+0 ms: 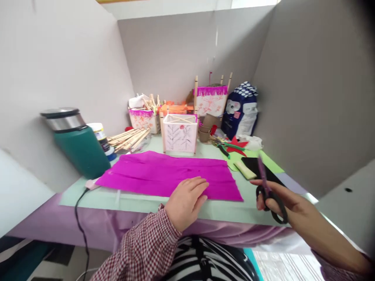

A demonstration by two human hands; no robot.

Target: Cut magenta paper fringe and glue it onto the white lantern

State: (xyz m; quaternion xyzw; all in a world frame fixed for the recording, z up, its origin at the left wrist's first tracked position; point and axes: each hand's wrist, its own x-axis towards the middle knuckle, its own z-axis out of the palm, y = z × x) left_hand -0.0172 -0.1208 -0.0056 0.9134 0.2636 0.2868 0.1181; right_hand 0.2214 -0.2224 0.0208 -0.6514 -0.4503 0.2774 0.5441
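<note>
A wide magenta sheet (164, 175) with creases lies flat along the front of the pale green table surface. My left hand (187, 199) rests on its lower edge, fingers extended and lying flat, holding nothing. To the right of the sheet, my right hand (278, 199) holds a pair of scissors (265, 187) by the dark handles, with the blades pointing up and away. The blades look closed and slightly blurred, and they do not touch the sheet.
A green bottle (79, 148) stands at the left near wooden sticks (129, 138). Decorated box lanterns (180, 134) stand behind the sheet. Right of it lie a black flat object (254, 166), a pale yellow piece (245, 170), pliers and a red star (236, 145). Grey panels enclose the table.
</note>
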